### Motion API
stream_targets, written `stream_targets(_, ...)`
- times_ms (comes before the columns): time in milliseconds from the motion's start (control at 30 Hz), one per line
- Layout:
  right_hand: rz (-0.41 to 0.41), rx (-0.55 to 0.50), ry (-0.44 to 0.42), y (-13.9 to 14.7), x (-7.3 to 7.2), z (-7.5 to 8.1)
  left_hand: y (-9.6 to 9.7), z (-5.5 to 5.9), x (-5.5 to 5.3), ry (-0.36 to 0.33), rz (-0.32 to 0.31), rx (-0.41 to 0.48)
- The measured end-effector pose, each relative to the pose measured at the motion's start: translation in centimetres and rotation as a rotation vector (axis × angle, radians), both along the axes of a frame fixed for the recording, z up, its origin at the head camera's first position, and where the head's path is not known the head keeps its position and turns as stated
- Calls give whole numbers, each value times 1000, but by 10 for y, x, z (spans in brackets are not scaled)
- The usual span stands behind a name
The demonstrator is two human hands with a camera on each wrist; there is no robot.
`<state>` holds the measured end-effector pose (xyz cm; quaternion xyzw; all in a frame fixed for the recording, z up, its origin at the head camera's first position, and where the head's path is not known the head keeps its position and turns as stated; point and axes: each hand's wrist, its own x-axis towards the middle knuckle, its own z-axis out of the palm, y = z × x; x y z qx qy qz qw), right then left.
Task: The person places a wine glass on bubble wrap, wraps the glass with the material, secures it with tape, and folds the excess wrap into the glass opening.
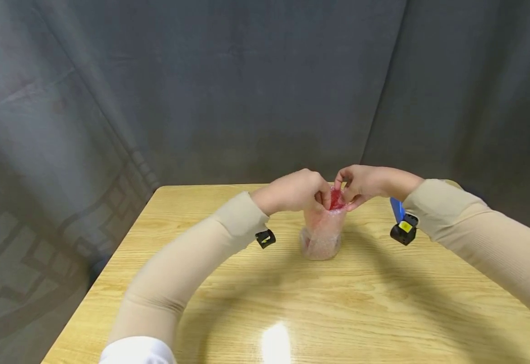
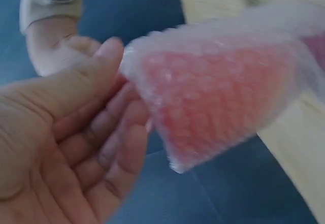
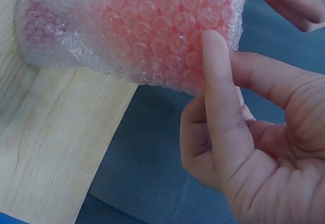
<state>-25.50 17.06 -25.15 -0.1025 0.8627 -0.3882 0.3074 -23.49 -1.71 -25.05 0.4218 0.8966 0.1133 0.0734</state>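
Observation:
A bubble wrap pouch (image 1: 321, 240) stands upright on the table, its open mouth at the top. Something red (image 1: 337, 198) shows in that mouth and, in both wrist views, through the bubbles; its kind is hidden by the wrap. A darker, purplish patch (image 3: 43, 23) is visible near the pouch's bottom. My left hand (image 1: 298, 189) pinches one side of the rim between thumb and fingers. On the opposite side, my right hand (image 1: 367, 183) pinches the rim, one finger lying along the outside of the wrap in the right wrist view.
The wooden table (image 1: 228, 308) stands before a dark grey curtain (image 1: 246, 91). A blue object (image 1: 396, 208) lies right of the pouch, partly behind my right sleeve and wrist camera (image 1: 404, 230). Another wrist camera (image 1: 265, 237) hangs under my left cuff.

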Motion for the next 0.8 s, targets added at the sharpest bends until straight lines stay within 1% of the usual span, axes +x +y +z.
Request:
stream_targets(33,-1,0,-1,0,0,0,0,0,2,36,-28,-38)
stream_targets(133,4,-3,-1,-2,0,-2,-1,-6,6,152,-93,-124)
stream_targets(233,4,-4,-2,-2,0,-2,-1,-13,8,277,-132,-173)
stream_targets(300,2,-3,-4,-1,0,-2,0,-16,9,329,-149,-184)
stream_targets(367,0,1,-7,-1,0,-1,0,-17,9,355,-161,-187)
stream_targets(467,-12,0,-19,1,-1,-1,1,-17,8,337,-174,-190)
stream_targets(533,-11,-1,-22,1,0,0,1,-16,8,312,-178,-191)
stream_targets(600,-14,-2,-26,2,0,-1,1,-17,7,277,-182,-180)
stream_targets(667,-11,2,-30,3,1,-2,0,-17,5,223,-187,-144)
stream_targets(700,-8,1,-33,3,1,-2,-1,-16,4,183,-181,-113)
stream_targets(733,-6,0,-36,4,1,-3,-2,-15,1,127,-165,-69)
stream_targets(767,-4,-1,-39,4,1,-3,-3,-14,-1,64,-136,-15)
stream_targets(800,-3,-3,-38,4,0,-3,-4,-12,-4,-1,-89,44)
